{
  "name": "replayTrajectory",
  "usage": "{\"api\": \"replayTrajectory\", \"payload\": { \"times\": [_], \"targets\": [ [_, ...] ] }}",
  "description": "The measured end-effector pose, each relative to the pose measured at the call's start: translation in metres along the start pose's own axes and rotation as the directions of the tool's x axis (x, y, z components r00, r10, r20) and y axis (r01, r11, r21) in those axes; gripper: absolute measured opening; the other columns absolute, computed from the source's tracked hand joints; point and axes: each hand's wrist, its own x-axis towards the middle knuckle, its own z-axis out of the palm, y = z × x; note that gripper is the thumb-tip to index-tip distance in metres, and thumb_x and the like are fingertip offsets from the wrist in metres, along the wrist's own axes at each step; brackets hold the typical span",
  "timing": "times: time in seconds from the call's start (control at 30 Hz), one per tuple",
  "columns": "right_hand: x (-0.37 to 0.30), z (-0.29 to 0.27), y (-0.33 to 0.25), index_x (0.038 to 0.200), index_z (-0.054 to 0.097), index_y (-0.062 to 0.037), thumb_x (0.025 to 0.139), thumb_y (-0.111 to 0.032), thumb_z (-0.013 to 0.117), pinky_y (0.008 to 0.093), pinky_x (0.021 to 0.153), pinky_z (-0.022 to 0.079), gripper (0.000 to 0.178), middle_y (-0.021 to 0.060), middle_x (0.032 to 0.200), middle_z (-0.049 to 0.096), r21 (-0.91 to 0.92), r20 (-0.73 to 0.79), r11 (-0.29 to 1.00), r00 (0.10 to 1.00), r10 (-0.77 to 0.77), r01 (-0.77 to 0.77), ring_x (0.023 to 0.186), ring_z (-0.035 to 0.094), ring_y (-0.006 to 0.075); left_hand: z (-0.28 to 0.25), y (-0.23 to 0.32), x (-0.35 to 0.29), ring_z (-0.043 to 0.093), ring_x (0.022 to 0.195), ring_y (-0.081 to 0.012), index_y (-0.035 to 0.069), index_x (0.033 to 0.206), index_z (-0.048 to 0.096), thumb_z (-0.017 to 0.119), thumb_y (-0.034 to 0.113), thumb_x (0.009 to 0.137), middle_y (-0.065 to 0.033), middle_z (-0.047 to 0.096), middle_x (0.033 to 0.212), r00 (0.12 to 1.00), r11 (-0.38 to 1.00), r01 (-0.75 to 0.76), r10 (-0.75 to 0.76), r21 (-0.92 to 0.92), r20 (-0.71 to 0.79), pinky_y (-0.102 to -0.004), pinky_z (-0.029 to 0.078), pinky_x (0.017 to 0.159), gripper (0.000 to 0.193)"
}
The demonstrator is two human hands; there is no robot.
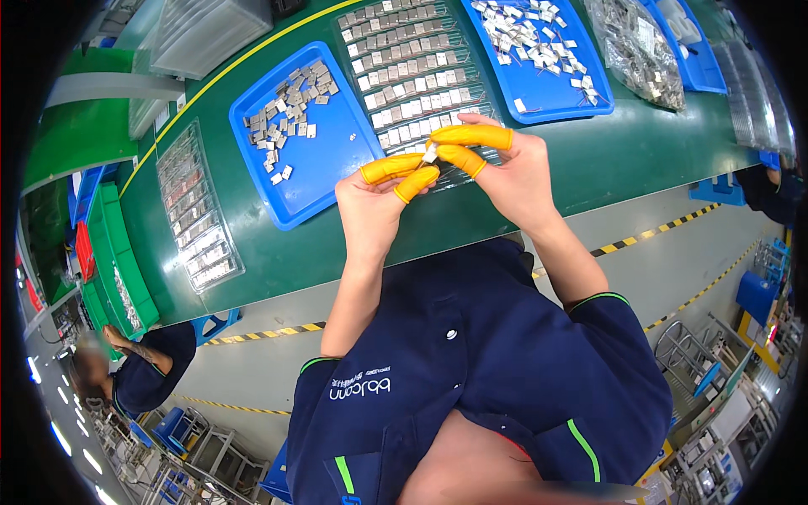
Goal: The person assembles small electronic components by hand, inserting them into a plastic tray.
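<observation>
Orange finger cots (471,135) cover the fingertips of both hands, pinching a small silvery-white part (430,155). The worktop (606,160) is dark green with a yellow stripe near its far edge. Two trays, the near blue tray (337,160) and the far blue tray (581,105), hold pale grey pieces. The sleeves (589,353) are navy with green piping, and the grey floor (656,252) carries yellow-and-black striped tape

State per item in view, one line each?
Left hand: raised over the bench, orange finger cots on, pinching the small metal part.
Right hand: raised, cots on, pinching the same part.
Small metal part: held between both hands' fingertips.
Left blue tray: loose parts scattered at one end, rest bare.
Middle blue tray: many loose parts.
Clear slotted tray: rows filled with parts.
Clear bag: full of parts.
</observation>
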Motion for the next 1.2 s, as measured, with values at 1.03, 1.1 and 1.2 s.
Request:
{"api": "replayTrajectory", "payload": {
  "times": [1.03,1.1,1.2],
  "targets": [
    [-0.019,-0.017,-0.003,0.087,0.068,-0.0009,0.071,0.001,0.067,0.0231,0.072,0.049,0.016,0.0063,0.084,0.066,0.115,-0.066,0.992,0.996,0.061,-0.053,0.078,0.062,0.0128,0.012,0.001,-0.005,0.065,0.075,-0.0244,-0.009,0.094,0.060,0.065,-0.004,0.073,-0.0166,0.064,0.086,0.996,1.000,-0.024,0.024,-0.001,0.081,-0.0290,0.054,0.068,0.022],
    [-0.017,-0.021,-0.001,0.088,0.067,-0.0008,0.072,0.001,0.067,0.0229,0.073,0.049,0.016,0.0063,0.085,0.066,0.109,-0.045,0.993,0.998,0.039,-0.034,0.078,0.062,0.0125,0.012,0.002,-0.006,0.065,0.074,-0.0240,-0.009,0.094,0.061,0.065,-0.003,0.074,-0.0170,0.064,0.084,0.997,0.999,-0.010,0.006,0.043,0.071,-0.0285,0.054,0.068,0.022],
    [-0.017,-0.022,-0.005,0.089,0.067,-0.0009,0.072,0.001,0.066,0.0227,0.073,0.049,0.017,0.0065,0.086,0.066,0.104,-0.021,0.994,0.999,0.039,-0.036,0.078,0.062,0.0124,0.011,0.000,-0.005,0.065,0.073,-0.0234,-0.009,0.095,0.061,0.065,-0.003,0.074,-0.0171,0.064,0.084,0.997,0.998,-0.031,0.028,0.049,0.072,-0.0280,0.053,0.068,0.023]
  ]
}}
